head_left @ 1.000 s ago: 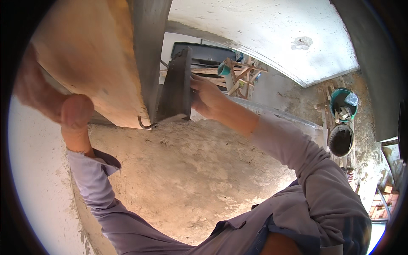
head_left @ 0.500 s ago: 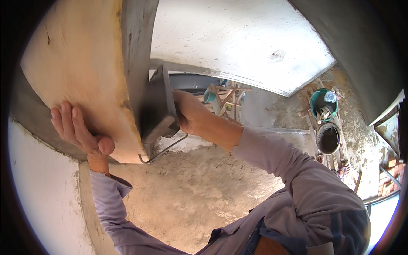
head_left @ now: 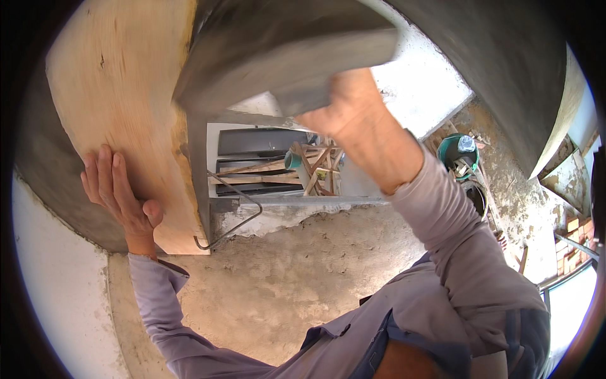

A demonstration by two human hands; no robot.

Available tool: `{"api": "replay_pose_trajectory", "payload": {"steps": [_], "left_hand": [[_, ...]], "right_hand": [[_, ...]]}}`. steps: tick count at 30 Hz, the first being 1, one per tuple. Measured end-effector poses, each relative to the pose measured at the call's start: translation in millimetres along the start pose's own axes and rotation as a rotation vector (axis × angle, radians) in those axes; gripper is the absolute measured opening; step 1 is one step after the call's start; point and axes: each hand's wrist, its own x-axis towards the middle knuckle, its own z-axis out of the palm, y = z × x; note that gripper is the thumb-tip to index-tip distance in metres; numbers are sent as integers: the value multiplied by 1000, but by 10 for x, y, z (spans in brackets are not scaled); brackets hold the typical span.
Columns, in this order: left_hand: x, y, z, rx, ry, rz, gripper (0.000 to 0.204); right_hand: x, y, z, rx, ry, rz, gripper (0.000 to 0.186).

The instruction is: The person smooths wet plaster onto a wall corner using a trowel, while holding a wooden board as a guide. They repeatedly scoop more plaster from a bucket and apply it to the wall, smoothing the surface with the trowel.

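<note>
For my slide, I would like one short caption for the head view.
Left hand against a wooden board; right hand holding a flat grey tool, blurred.

The right hand point(head_left: 353, 104) is now higher and farther from the left hand point(head_left: 120, 196). With it goes the plastering float point(head_left: 303, 69), no longer lengthwise along the wooden board point(head_left: 126, 76) but slanting, blurred, above this hand and toward its left. The left hand, one second ago a blur, rests on the board. Between both hands, the bent metal rod point(head_left: 259, 207) becomes uncovered.
</note>
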Motion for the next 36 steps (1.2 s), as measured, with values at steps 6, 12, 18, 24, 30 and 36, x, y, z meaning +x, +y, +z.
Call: {"api": "replay_pose_trajectory", "payload": {"steps": [6, 12, 18, 24, 30, 36], "left_hand": [[49, -56, -99, 41, -18, 54, 75], [-36, -20, -36, -38, 33, 78, 71], [-1, -103, -45, -8, 0, 103, 75], [-19, -62, -64, -15, -46, 51, 71], [-14, -3, -87, -9, -68, 36, 70], [-10, -33, -126, -26, -62, 30, 70]], "right_hand": [[-619, -357, -646, -141, 128, -47, 42], [-690, 270, -668, -332, 797, 125, 41], [-247, 663, -887, -171, 630, 81, 33], [48, 913, -848, -101, 575, 139, 27], [116, 799, -581, -108, 524, 194, 28], [240, 273, -2, -245, 377, 14, 23]]}}
